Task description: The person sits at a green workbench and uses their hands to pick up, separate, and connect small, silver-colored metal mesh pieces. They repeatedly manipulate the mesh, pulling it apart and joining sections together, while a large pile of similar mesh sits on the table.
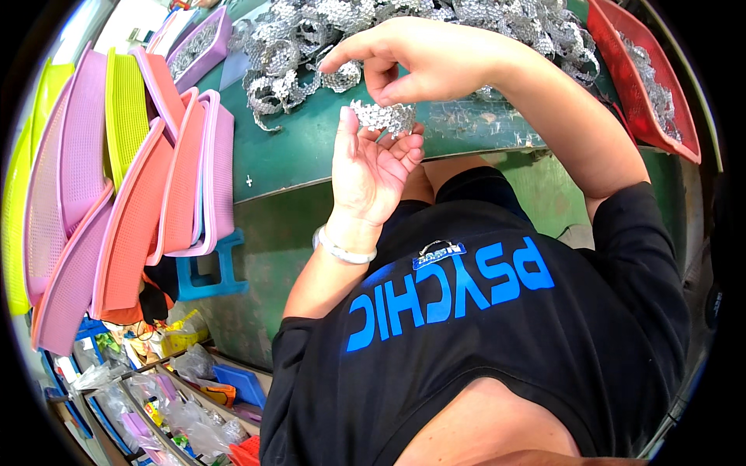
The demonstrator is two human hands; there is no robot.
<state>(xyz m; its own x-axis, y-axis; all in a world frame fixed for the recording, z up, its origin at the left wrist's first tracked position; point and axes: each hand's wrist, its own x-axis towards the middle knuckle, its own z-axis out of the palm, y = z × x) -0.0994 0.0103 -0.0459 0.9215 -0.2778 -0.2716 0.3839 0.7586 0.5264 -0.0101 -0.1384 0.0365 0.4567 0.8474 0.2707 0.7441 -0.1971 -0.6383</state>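
Note:
My left hand (373, 167) is raised palm-up at the edge of the green table (303, 159), its fingers curled around a short silvery perforated metal strip piece (382, 116). My right hand (423, 60) hovers just above it, thumb and fingers pinching the same piece from the top. A silver bracelet (342, 250) circles my left wrist. Behind the hands, a big tangled heap of silvery metal strips (373, 27) covers the far part of the table.
Stacked pink, coral and yellow plastic baskets (116, 179) lean at the left. A purple basket (198, 43) with strips sits at the back left, a red basket (645, 78) with strips at the right. A blue stool (210, 272) and shelves with bagged items (155, 396) stand below.

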